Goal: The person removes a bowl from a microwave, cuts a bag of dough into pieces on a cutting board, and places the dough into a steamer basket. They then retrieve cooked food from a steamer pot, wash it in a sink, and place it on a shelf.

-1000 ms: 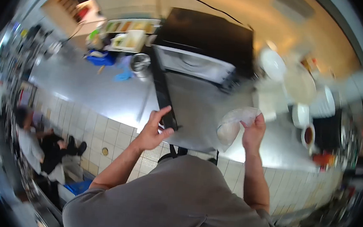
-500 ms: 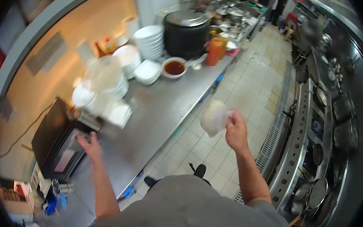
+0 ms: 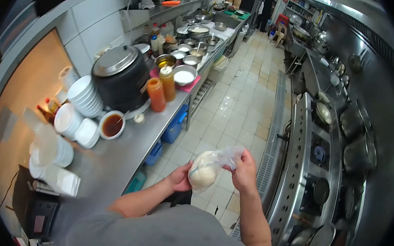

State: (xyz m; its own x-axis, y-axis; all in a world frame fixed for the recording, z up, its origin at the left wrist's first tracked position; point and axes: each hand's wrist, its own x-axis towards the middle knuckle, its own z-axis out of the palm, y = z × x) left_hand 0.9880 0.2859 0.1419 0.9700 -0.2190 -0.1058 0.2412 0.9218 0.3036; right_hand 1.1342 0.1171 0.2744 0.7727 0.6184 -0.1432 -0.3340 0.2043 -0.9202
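Note:
A clear plastic bag (image 3: 204,170) with pale, rounded lumps inside, which look like buns or dough, is held in front of my body above the floor. My right hand (image 3: 245,170) is closed on the bag's gathered neck. Against the bag's lower left side rests my left hand (image 3: 181,177), its fingers curled round it and partly hidden behind it. To the left, a steel counter (image 3: 127,152) carries a bowl of dark red sauce (image 3: 112,124) with a spoon in it.
Along the counter stand a black pot with a steel lid (image 3: 120,73), orange squeeze bottles (image 3: 156,94), stacked white bowls (image 3: 85,96) and a dark appliance (image 3: 41,215). A stove (image 3: 288,195) with pans lines the right side. A tiled floor (image 3: 226,107) runs between.
My left hand has left the dark appliance and come to the bag. The view has turned toward the aisle, and the bag is now between both hands.

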